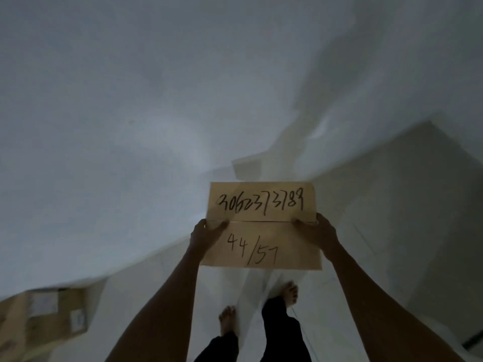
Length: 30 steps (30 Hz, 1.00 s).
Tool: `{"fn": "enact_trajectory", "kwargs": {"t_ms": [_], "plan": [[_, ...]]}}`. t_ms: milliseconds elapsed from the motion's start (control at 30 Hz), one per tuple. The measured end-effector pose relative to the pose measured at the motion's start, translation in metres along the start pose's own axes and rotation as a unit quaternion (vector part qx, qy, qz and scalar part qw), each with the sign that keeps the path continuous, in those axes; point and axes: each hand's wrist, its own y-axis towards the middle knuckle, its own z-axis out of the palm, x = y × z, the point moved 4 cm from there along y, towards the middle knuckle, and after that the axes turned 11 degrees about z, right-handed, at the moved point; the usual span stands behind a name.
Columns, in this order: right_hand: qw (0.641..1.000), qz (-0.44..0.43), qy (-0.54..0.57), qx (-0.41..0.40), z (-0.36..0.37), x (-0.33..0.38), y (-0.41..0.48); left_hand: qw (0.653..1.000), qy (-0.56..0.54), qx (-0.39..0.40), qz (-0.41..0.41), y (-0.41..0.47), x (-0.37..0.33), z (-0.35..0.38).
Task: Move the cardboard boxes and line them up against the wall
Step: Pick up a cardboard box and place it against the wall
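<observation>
I hold up a flat brown cardboard sheet (261, 226) with handwritten numbers in black marker, in front of me over the floor. My left hand (206, 233) grips its left edge and my right hand (317, 231) grips its right edge, thumbs on the front face. A cardboard box (49, 317) with white labels sits on the floor at the lower left, against the white wall (130, 100). It is blurred.
The room is dim. A pale tiled floor (379, 218) runs along the wall's base. My bare feet (290, 293) stand below the sheet. A dark object shows at the right edge (474, 340).
</observation>
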Motion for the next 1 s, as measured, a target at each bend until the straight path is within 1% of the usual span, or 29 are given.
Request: {"fn": "enact_trajectory", "kwargs": {"t_ms": [167,367,500,667,800,867,1000], "plan": [[0.995,-0.064,-0.079,0.016,0.074,0.031,-0.076,0.993,-0.089,-0.081,-0.016,-0.062,0.067,-0.093],[0.985,-0.124,-0.097,0.070,0.177,0.039,-0.137,0.975,-0.122,-0.178,-0.042,-0.120,0.138,-0.188],[0.972,-0.150,-0.153,0.094,0.235,0.052,-0.189,0.961,-0.155,-0.218,-0.069,-0.160,0.198,-0.226],[0.960,-0.160,-0.197,0.117,0.312,0.048,-0.232,0.954,-0.175,-0.230,-0.085,-0.192,0.271,-0.271],[0.949,-0.155,-0.239,0.135,0.382,0.044,-0.262,0.945,-0.194,-0.244,-0.104,-0.196,0.355,-0.309],[0.949,-0.150,-0.241,0.136,0.421,0.045,-0.269,0.944,-0.199,-0.237,-0.111,-0.189,0.395,-0.332],[0.951,-0.136,-0.240,0.141,0.504,0.046,-0.284,0.948,-0.201,-0.219,-0.112,-0.187,0.436,-0.388]]}}
